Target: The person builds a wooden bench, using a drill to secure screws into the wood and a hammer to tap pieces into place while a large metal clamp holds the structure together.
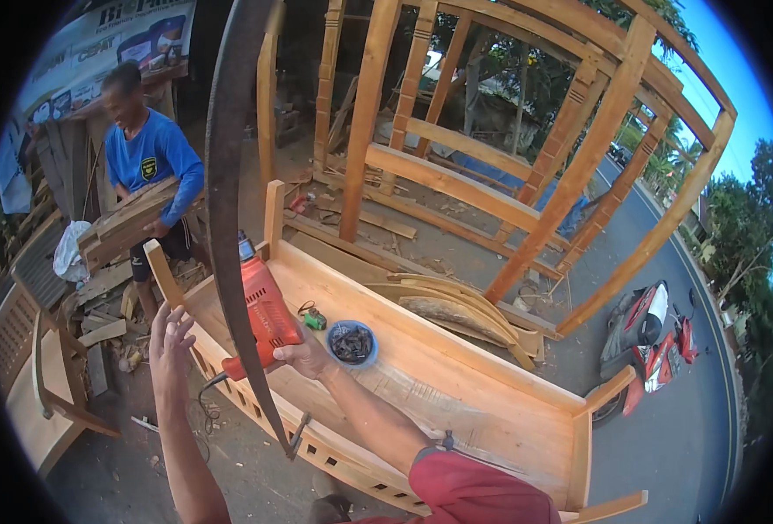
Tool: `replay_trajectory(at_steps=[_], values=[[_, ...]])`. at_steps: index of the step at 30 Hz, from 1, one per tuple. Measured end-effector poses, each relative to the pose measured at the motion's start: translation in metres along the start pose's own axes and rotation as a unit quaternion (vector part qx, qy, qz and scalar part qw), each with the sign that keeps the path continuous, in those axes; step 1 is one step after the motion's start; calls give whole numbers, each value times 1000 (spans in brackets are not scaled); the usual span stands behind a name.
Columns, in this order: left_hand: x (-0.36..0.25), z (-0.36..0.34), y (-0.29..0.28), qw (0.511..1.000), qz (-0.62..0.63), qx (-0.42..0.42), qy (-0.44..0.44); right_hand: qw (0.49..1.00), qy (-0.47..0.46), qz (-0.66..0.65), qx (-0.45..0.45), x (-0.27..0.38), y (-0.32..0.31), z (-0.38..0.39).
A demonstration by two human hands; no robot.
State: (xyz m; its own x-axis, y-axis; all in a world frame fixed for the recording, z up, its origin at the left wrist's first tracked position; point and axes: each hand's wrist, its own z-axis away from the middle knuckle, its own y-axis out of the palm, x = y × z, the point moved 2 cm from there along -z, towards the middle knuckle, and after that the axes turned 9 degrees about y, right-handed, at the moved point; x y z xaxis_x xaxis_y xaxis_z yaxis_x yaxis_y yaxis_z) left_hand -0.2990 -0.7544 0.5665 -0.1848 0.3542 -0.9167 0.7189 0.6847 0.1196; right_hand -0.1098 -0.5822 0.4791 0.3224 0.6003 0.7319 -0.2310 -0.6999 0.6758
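Observation:
A red power drill (268, 310) is gripped in my right hand (305, 351), its chuck pointing away over the wooden bench frame (456, 336). My left hand (171, 345) is raised with its fingers apart, holding nothing, beside the upright post (163, 272) at the frame's left corner. A long dark bar (226, 175) crosses close in front and hides part of the drill. On the bench's boards, beyond my right hand, sit a blue bowl (343, 327) of dark pieces and a small green object (314, 319).
At the left a person in a blue shirt (155, 148) carries wooden boards (124, 223). A chair (46, 375) stands nearer. A tall wooden frame (456, 188) rises beyond the bench, near curved wood pieces (456, 306). A red motorcycle (657, 349) is parked by the road at right.

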Motion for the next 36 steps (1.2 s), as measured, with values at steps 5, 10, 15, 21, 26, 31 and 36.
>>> replay_trajectory(at_steps=[5, 10, 15, 21, 26, 31, 36], values=[[74, -43, 20, 980, 170, 76, -72, 979, 116, 140, 87, -23, 15, -41], [113, -6, -30, 967, 147, -203, -54, 966, 167, 178, 81, -84, -1, -56], [147, 75, -108, 965, 81, -247, -33, 973, 172, 104, -118, -96, -81, 34], [139, 182, -184, 963, 116, -228, -82, 881, 307, 187, -308, -171, -143, 266], [128, 299, -140, 915, 179, -320, -169, 877, 340, 144, -307, -203, -75, 409], [91, 377, -46, 889, 163, -349, -247, 911, 307, 235, -140, -200, -1, 389], [55, 410, 57, 891, 230, -212, -330, 961, 172, 192, -99, -189, 31, 419]])
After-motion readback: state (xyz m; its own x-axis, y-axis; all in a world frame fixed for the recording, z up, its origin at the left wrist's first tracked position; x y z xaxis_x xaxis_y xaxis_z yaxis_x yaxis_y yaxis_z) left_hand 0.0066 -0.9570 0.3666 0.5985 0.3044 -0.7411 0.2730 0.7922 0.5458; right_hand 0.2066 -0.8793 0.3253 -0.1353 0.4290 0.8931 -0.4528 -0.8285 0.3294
